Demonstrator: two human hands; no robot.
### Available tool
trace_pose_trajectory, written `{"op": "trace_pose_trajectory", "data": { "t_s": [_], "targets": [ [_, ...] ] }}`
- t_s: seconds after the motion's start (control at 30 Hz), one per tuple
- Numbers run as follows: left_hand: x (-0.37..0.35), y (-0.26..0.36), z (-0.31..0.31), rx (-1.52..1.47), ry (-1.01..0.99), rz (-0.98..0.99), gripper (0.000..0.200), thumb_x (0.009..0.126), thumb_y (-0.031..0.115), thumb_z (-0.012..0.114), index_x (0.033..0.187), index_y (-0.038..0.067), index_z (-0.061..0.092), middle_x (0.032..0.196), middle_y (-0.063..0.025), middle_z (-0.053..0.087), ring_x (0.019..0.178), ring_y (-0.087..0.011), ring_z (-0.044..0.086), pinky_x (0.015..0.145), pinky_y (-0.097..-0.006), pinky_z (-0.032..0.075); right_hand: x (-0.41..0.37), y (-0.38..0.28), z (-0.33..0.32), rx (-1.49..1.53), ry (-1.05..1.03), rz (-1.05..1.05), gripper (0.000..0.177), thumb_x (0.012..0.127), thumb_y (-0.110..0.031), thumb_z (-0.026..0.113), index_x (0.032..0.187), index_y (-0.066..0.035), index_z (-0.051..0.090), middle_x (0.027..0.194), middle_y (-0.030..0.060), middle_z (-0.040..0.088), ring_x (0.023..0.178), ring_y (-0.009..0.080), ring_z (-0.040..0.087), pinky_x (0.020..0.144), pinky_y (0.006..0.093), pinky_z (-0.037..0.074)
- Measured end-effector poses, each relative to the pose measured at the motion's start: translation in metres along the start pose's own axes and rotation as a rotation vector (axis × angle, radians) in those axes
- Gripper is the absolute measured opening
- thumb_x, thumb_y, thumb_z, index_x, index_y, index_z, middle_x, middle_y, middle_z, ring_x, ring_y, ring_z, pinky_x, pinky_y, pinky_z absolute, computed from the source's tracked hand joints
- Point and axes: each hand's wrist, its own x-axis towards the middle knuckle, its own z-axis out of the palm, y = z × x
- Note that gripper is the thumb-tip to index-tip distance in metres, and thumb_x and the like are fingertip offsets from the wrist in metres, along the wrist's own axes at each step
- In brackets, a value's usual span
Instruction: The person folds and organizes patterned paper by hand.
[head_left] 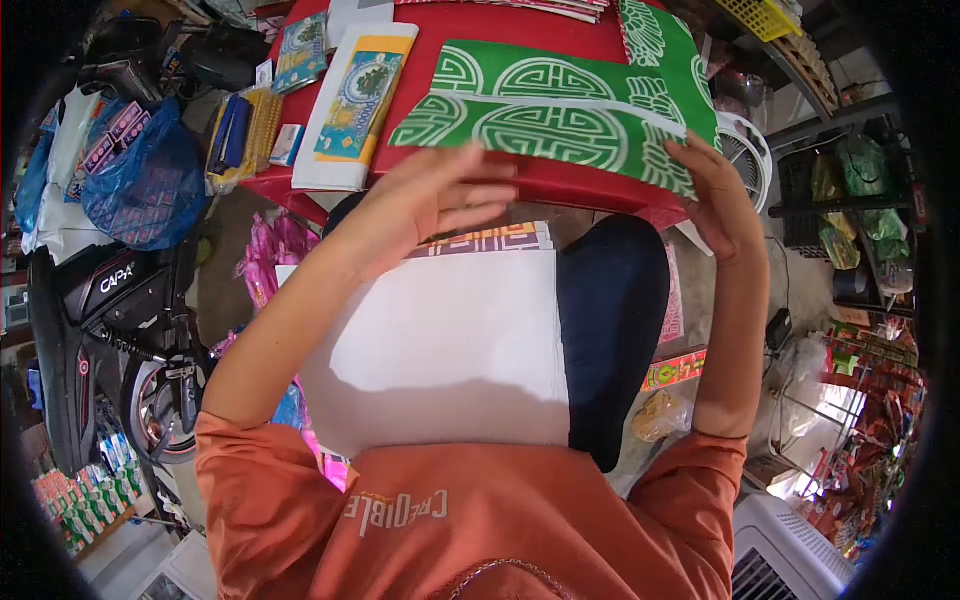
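A green sheet of paper with white round patterns [550,110] lies folded over on the red table, its near edge reaching over the front. My right hand [715,190] holds that sheet by its right end, fingers bent at the corner. My left hand [440,195] hovers in front of the table edge with fingers stretched apart, slightly blurred, nothing in it. Below it, a stack of white paper [450,350] rests on my lap. A purple and gold printed edge [490,238] shows at the stack's far side.
On the red table [440,20] lie a blue and yellow printed packet [362,100] on white paper and a similar packet [302,50]. A blue stapler [232,133] sits at the left corner. Beside the table are a blue plastic bag [145,190], a motorbike [110,330] and a fan [742,160].
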Motion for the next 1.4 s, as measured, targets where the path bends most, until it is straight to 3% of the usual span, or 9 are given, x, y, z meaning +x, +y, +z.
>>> {"op": "trace_pose_trajectory", "data": {
  "t_s": [0.07,0.17,0.3,0.33,0.47,0.6,1.1,1.3,1.4],
  "targets": [
    [0.001,0.014,0.001,-0.168,0.098,0.091,0.077,0.107,0.060,0.044,0.150,-0.004,0.042,0.141,-0.0231,0.059,0.128,-0.0338,0.064,0.105,-0.0415,0.057,-0.013,-0.016,0.006,-0.071,0.007,0.033,0.051,0.100,-0.016,0.064,0.147,0.001,0.051,0.131,0.0085,0.067,0.111,0.0160,0.069,0.098,0.0334,0.056],
    [0.002,0.024,-0.016,-0.341,0.184,0.117,0.078,0.104,0.061,0.051,0.147,-0.005,0.047,0.134,-0.0179,0.065,0.121,-0.0281,0.068,0.109,-0.0415,0.053,-0.012,-0.016,-0.009,-0.032,-0.083,0.006,0.053,0.099,-0.011,0.063,0.148,0.001,0.050,0.131,0.0094,0.067,0.111,0.0162,0.069,0.098,0.0318,0.055],
    [0.006,0.030,-0.014,0.175,0.253,0.028,0.055,0.101,0.042,0.069,0.135,-0.001,0.061,0.122,-0.0091,0.072,0.108,-0.0141,0.070,0.097,-0.0285,0.054,-0.021,-0.009,-0.016,-0.082,-0.069,-0.062,0.057,0.097,-0.006,0.064,0.150,0.004,0.046,0.131,0.0104,0.067,0.112,0.0170,0.069,0.097,0.0296,0.055],
    [0.007,0.031,-0.019,0.305,0.129,0.013,0.046,0.100,0.032,0.072,0.131,0.000,0.064,0.121,-0.0051,0.072,0.106,-0.0085,0.068,0.094,-0.0247,0.053,-0.022,-0.003,-0.016,-0.058,-0.030,-0.070,0.057,0.097,-0.007,0.067,0.149,0.005,0.046,0.129,0.0119,0.068,0.110,0.0173,0.070,0.094,0.0294,0.056],
    [0.016,0.015,-0.018,0.318,0.052,0.125,0.038,0.105,0.024,0.066,0.135,0.002,0.061,0.124,-0.0026,0.070,0.110,-0.0075,0.065,0.097,-0.0252,0.051,-0.026,0.007,-0.004,-0.232,0.083,0.012,0.048,0.097,-0.012,0.073,0.139,0.005,0.055,0.122,0.0120,0.071,0.102,0.0161,0.072,0.088,0.0293,0.057],
    [0.013,0.020,-0.022,0.193,0.067,0.231,0.040,0.105,0.024,0.067,0.138,0.003,0.059,0.129,-0.0031,0.069,0.114,-0.0083,0.063,0.100,-0.0265,0.049,-0.018,0.017,-0.014,-0.097,-0.057,-0.080,0.034,0.099,-0.014,0.072,0.128,0.004,0.065,0.113,0.0080,0.075,0.096,0.0130,0.073,0.086,0.0282,0.058],
    [0.011,0.031,-0.015,0.223,0.166,0.393,0.055,0.105,0.022,0.065,0.152,0.003,0.044,0.136,-0.0087,0.064,0.121,-0.0132,0.062,0.103,-0.0306,0.050,-0.023,0.013,0.007,-0.146,0.040,-0.197,0.050,0.090,-0.015,0.082,0.131,0.005,0.060,0.112,0.0115,0.074,0.089,0.0136,0.074,0.077,0.0260,0.059],
    [0.025,0.010,-0.042,0.739,0.385,0.571,0.068,0.102,0.024,0.070,0.157,0.003,0.035,0.148,-0.0210,0.053,0.139,-0.0234,0.050,0.113,-0.0374,0.044,-0.019,0.023,0.016,-0.669,0.126,-0.389,0.066,0.087,-0.024,0.085,0.141,0.000,0.055,0.129,0.0198,0.065,0.113,0.0256,0.066,0.092,0.0377,0.054],
    [0.019,0.015,-0.046,1.270,0.242,0.633,0.060,0.101,0.030,0.070,0.151,0.007,0.047,0.151,-0.0196,0.051,0.145,-0.0312,0.045,0.118,-0.0429,0.037,-0.017,0.033,0.017,-1.199,0.248,-0.604,0.068,0.084,-0.032,0.086,0.140,-0.004,0.058,0.127,0.0182,0.062,0.123,0.0337,0.059,0.101,0.0466,0.048]
  ]
}}
